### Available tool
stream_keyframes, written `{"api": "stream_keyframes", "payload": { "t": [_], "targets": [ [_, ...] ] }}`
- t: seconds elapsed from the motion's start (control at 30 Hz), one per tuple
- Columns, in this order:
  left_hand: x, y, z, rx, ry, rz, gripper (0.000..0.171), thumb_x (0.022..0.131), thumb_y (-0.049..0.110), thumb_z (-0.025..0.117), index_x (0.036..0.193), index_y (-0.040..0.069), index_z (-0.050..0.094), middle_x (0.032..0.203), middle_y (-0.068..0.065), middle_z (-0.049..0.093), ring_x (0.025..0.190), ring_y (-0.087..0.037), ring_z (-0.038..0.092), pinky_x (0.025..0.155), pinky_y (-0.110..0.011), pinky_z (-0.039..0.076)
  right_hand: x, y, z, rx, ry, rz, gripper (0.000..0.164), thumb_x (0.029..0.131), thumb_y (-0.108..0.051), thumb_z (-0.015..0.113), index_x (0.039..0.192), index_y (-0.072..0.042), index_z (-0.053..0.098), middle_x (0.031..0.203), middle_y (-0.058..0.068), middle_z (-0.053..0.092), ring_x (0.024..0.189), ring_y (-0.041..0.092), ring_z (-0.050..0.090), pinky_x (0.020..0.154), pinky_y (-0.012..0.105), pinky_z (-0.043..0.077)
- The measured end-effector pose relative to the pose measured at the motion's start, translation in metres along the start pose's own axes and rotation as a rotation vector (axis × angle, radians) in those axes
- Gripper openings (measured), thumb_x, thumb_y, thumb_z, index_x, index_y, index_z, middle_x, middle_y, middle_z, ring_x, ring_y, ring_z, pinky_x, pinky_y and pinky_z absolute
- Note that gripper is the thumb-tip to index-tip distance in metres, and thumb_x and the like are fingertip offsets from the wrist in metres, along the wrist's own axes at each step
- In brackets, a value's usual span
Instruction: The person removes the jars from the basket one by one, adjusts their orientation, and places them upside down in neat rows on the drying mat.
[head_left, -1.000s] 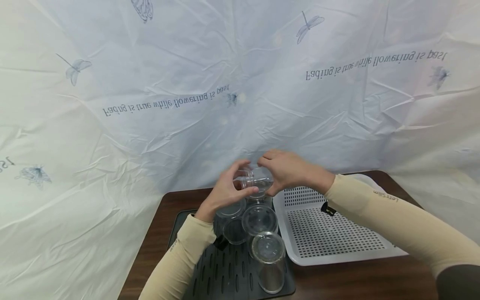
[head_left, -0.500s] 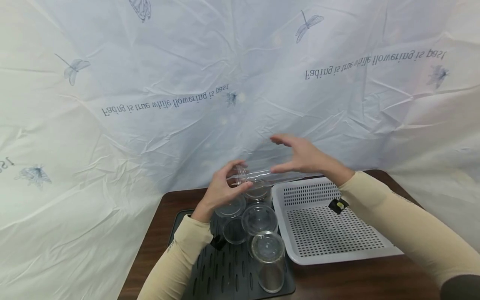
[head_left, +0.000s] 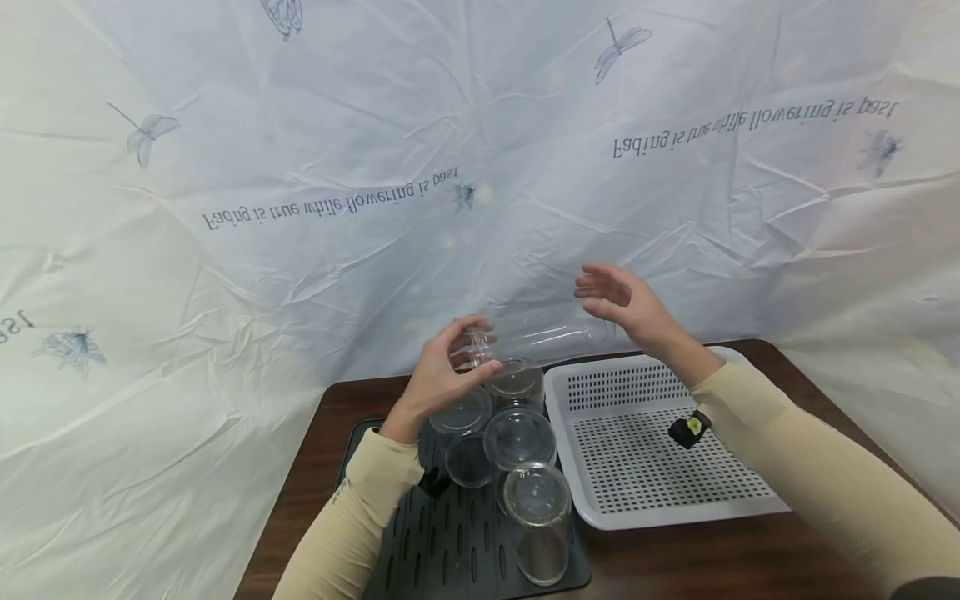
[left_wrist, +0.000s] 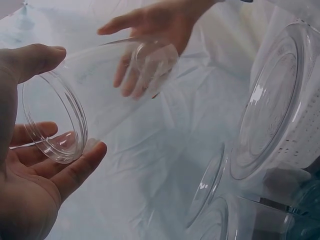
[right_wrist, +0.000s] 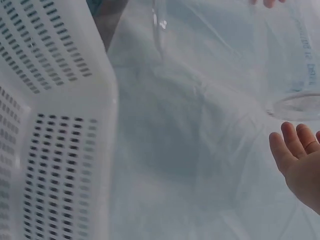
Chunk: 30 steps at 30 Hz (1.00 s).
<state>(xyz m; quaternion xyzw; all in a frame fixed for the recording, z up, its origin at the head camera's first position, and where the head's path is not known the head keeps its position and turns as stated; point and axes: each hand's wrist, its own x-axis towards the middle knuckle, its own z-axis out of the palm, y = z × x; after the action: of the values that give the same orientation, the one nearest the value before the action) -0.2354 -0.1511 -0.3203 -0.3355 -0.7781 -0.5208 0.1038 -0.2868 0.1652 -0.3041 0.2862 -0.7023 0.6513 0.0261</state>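
Note:
A tall clear jar (head_left: 551, 340) lies sideways in the air above the back of the drying mat. My left hand (head_left: 441, 371) grips it round the threaded mouth, thumb on one side and fingers on the other, as the left wrist view shows on the jar's ring (left_wrist: 75, 120). By the jar's base end is my right hand (head_left: 630, 307), fingers loosely extended and holding nothing. The right wrist view shows that hand (right_wrist: 305, 165) just short of the base rim (right_wrist: 295, 107). Whether it touches the base is hard to tell.
Several clear jars stand bottom-up on the dark ribbed mat (head_left: 442, 542), the nearest jar (head_left: 538, 525) at its front right corner. To their right sits a white perforated basket (head_left: 660, 467) on the brown table (head_left: 675, 558). A printed white sheet (head_left: 480, 167) hangs behind.
My right hand has come away from the jar toward the right and up, its fingers loosening. The jar has turned to lie sideways, its base now pointing right. My left hand keeps its grip.

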Motion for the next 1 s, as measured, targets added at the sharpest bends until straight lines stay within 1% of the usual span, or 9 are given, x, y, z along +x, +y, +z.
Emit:
{"api": "stream_keyframes", "payload": {
  "t": [0.13,0.2,0.3,0.43,0.57,0.73,0.83,0.9,1.0],
  "targets": [
    [0.0,-0.001,-0.001,-0.014,0.009,-0.001,0.057,0.084,0.009,0.076,0.136,0.014,0.052,0.129,-0.011,0.059,0.116,-0.031,0.062,0.09,-0.046,0.056,-0.006,0.014,0.004,0.216,0.019,-0.016,0.05,0.097,-0.007,0.057,0.143,0.001,0.04,0.127,0.003,0.057,0.119,0.019,0.058,0.098,0.028,0.05],
    [0.0,0.0,-0.001,-0.013,0.01,-0.009,0.059,0.084,0.006,0.076,0.137,0.012,0.051,0.13,-0.012,0.059,0.116,-0.028,0.062,0.091,-0.045,0.055,-0.009,0.019,0.007,0.287,0.03,-0.019,0.048,0.098,-0.008,0.056,0.142,0.002,0.041,0.127,0.004,0.057,0.117,0.019,0.059,0.099,0.03,0.051],
    [0.0,0.003,-0.002,-0.011,0.009,-0.017,0.06,0.084,0.002,0.074,0.138,0.009,0.049,0.131,-0.015,0.058,0.117,-0.029,0.062,0.091,-0.047,0.055,-0.012,0.023,0.013,0.365,0.05,-0.008,0.044,0.098,-0.012,0.058,0.138,-0.002,0.045,0.127,0.005,0.058,0.117,0.021,0.059,0.098,0.03,0.051],
    [0.0,0.019,-0.004,-0.007,0.009,-0.013,0.058,0.084,-0.002,0.073,0.137,0.003,0.049,0.13,-0.018,0.059,0.117,-0.032,0.061,0.092,-0.048,0.054,-0.014,0.026,0.019,0.466,0.036,-0.012,0.037,0.098,-0.015,0.06,0.133,-0.009,0.051,0.125,0.005,0.06,0.118,0.025,0.059,0.099,0.036,0.051],
    [-0.002,0.032,-0.003,-0.011,0.012,0.029,0.055,0.085,0.002,0.073,0.134,-0.001,0.05,0.127,-0.02,0.059,0.115,-0.037,0.061,0.091,-0.047,0.055,-0.016,0.03,0.023,0.563,-0.027,-0.054,0.039,0.1,-0.015,0.056,0.136,-0.004,0.048,0.124,0.009,0.063,0.118,0.028,0.058,0.101,0.042,0.049],
    [-0.002,0.027,-0.001,-0.039,0.004,0.041,0.056,0.084,-0.002,0.072,0.135,-0.002,0.049,0.127,-0.024,0.057,0.116,-0.047,0.058,0.09,-0.054,0.053,-0.018,0.037,0.025,0.636,-0.134,-0.112,0.039,0.102,-0.013,0.049,0.138,0.001,0.045,0.125,0.013,0.063,0.12,0.03,0.058,0.105,0.046,0.045],
    [-0.001,0.017,-0.001,-0.046,0.006,0.029,0.058,0.083,-0.005,0.072,0.136,-0.001,0.048,0.129,-0.023,0.056,0.117,-0.045,0.058,0.091,-0.055,0.053,-0.018,0.038,0.028,0.666,-0.178,-0.124,0.035,0.102,-0.012,0.047,0.135,0.001,0.048,0.125,0.015,0.063,0.12,0.032,0.058,0.107,0.047,0.044],
    [-0.001,0.01,-0.001,-0.043,0.011,0.021,0.06,0.083,-0.004,0.073,0.137,0.004,0.049,0.13,-0.021,0.057,0.118,-0.04,0.059,0.092,-0.05,0.054,-0.018,0.038,0.03,0.66,-0.167,-0.119,0.032,0.102,-0.012,0.047,0.132,-0.001,0.052,0.123,0.014,0.065,0.118,0.032,0.06,0.106,0.045,0.045],
    [0.0,0.004,-0.002,-0.044,0.014,0.02,0.06,0.084,-0.001,0.074,0.138,0.008,0.049,0.131,-0.016,0.058,0.119,-0.033,0.061,0.092,-0.044,0.055,-0.018,0.035,0.031,0.636,-0.108,-0.1,0.03,0.101,-0.012,0.05,0.128,-0.001,0.055,0.118,0.012,0.067,0.113,0.03,0.063,0.102,0.042,0.049]
  ]
}}
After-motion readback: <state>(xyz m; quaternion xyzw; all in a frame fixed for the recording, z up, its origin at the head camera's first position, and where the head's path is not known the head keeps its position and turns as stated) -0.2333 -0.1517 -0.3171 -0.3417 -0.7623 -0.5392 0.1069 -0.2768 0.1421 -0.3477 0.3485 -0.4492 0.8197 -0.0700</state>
